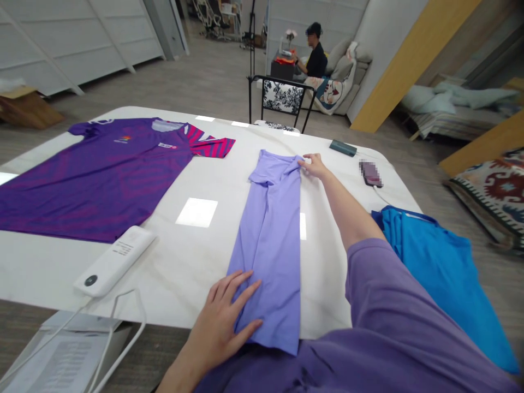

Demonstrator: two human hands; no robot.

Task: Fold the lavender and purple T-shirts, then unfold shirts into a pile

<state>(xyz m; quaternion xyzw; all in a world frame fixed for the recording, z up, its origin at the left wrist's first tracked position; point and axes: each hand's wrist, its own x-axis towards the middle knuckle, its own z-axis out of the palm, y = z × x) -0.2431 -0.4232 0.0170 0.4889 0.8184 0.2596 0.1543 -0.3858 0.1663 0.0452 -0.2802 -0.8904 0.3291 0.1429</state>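
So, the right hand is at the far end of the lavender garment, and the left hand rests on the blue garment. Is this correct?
Not quite: the head view shows the left hand on the near part of the lavender garment, not the blue garment. The right hand is indeed at the far end.

White table (176,267), light purple top (276,245) folded long and thin, dark purple shirt (106,180) spread flat on the left, white box (117,259) at its hem, small dark block (343,148), phone (371,173) with white cord (381,196), blue cloth (438,267) by the right edge, maybe hanging off.
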